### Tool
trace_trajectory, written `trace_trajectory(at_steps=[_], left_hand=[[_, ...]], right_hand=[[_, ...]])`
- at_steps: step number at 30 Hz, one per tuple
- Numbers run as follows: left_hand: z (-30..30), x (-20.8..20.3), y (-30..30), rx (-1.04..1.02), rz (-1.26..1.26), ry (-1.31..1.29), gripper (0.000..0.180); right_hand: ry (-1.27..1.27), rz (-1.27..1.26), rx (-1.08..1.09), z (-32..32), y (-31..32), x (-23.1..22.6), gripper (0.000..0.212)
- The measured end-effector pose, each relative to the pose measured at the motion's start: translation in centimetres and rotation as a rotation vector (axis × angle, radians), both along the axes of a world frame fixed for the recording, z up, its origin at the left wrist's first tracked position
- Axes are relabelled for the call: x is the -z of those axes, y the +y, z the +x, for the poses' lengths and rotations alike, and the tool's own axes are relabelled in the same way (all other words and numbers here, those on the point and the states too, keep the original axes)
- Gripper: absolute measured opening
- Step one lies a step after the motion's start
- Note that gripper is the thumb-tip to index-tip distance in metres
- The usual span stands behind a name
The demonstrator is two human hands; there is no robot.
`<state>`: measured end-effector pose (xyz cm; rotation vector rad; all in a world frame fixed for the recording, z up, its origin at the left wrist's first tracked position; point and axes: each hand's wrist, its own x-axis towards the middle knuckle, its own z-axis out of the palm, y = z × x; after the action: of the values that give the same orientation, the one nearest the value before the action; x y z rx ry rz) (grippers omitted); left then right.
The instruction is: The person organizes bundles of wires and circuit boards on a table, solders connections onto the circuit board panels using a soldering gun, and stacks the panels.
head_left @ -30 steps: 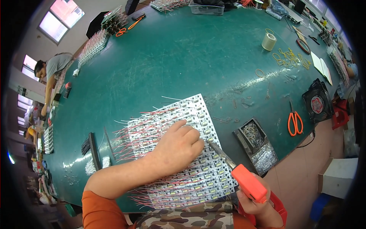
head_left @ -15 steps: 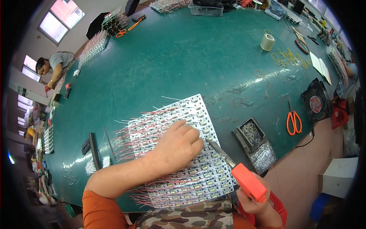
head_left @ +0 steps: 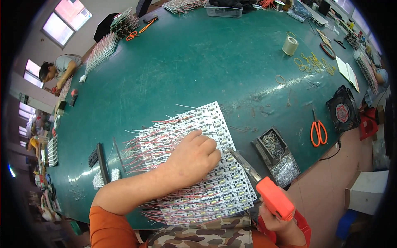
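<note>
A sheet of white circuit boards [head_left: 211, 115] lies at the near edge of the table, set with rows of small parts. Thin red and white wires [head_left: 134, 152] stick out along its left side. My left hand [head_left: 192, 159] rests on the middle of the sheet, fingers curled and closed; the fingertips are hidden, so I cannot tell what they pinch. My right hand [head_left: 273, 221] grips the red handle of a soldering gun [head_left: 276, 198]. Its metal tip points up and left to the boards' right edge, close to my left fingers; I cannot tell whether it touches.
Right of the boards stands a dark tray [head_left: 266, 155] of small metal bits. Beyond it lie orange-handled scissors [head_left: 318, 133] and a black fan [head_left: 343, 109]. A dark bar [head_left: 102, 163] lies at left. Another person [head_left: 62, 70] works at the far left edge.
The soldering gun and my right hand have shifted slightly right and down, tip included. My left hand stays put. The far-left person's arm has moved.
</note>
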<state>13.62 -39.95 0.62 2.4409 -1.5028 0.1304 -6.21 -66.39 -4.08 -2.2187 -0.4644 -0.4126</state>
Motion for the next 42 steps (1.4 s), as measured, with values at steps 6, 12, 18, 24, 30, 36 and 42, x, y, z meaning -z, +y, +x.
trace_trajectory(at_steps=[6,12,18,24,30,36,42], left_hand=[[0.0,0.0,0.1,0.008,-0.007,0.004,0.005],[-0.3,-0.2,0.1,-0.011,0.028,-0.016,0.006],[-0.9,-0.1,0.6,-0.076,-0.004,-0.001,0.022],[-2.6,0.0,0.2,-0.010,-0.063,-0.030,0.015],[-2.3,0.2,0.1,-0.005,-0.010,-0.009,0.015],[-2.1,0.1,0.1,0.000,0.018,-0.003,0.013],[-2.0,0.0,0.0,0.000,0.023,-0.008,0.012]], right_hand=[[0.101,0.139,0.033,-0.5,0.3,0.2,0.056],[0.137,0.118,0.036,-1.2,0.2,0.6,0.055],[0.119,0.084,0.067,-2.5,-0.4,1.2,0.055],[0.212,0.262,0.098,-2.0,0.5,0.0,0.012],[0.146,0.233,0.018,-2.3,0.5,0.8,0.061],[0.123,0.212,0.007,-1.8,0.6,0.7,0.061],[0.158,0.229,0.018,-2.1,0.7,0.9,0.061]])
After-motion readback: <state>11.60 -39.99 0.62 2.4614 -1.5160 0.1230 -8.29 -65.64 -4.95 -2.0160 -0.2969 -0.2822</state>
